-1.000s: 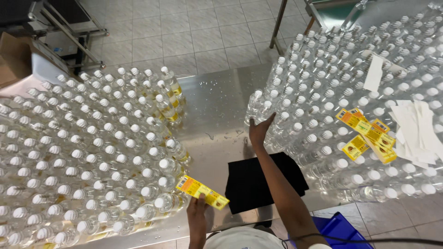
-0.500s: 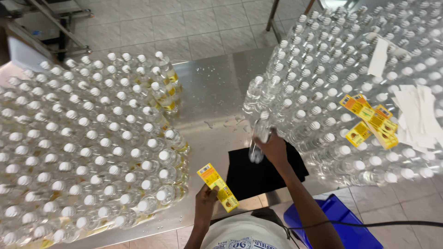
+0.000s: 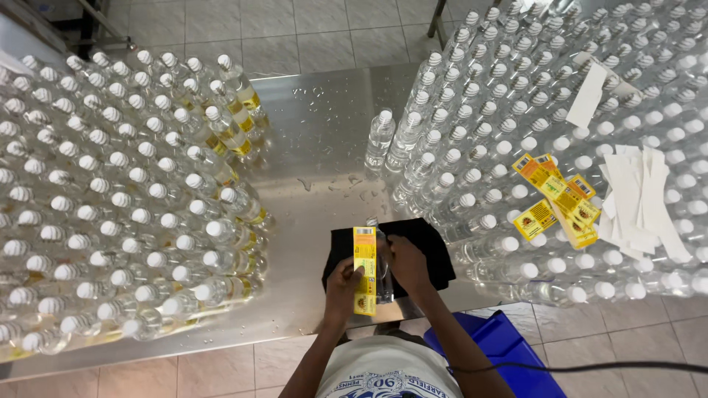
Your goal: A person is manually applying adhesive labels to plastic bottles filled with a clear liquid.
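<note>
Left hand (image 3: 343, 286): low centre of the frame, grip pinched shut on the yellow label (image 3: 364, 270), fingers on its left edge.
Right hand (image 3: 408, 262): just right of the left hand, grip wrapped around the clear bottle (image 3: 383, 276) (mostly hidden behind label and fingers).
Yellow label: long strip, upright in the frame, lying against the clear bottle, over the black cloth (image 3: 428, 247).
Black cloth: flat on the tabletop (image 3: 324, 133), low centre, under both hands.
Tabletop: bare steel, shiny, with water drops scattered through the middle.
Left bottle cluster (image 3: 118, 199): white-capped, packed tight, filling the left half; a few at its right edge with yellow bands.
Right bottle cluster (image 3: 516, 110): same kind, upper right, unlabelled.
Loose labels (image 3: 557, 199): yellow, heaped on the right caps.
White strips (image 3: 638, 199): far right, beside the loose labels.
Floor (image 3: 295, 29): pale square tiles, top of the frame.
Blue bin (image 3: 509, 361): bottom right, below the tabletop edge.
</note>
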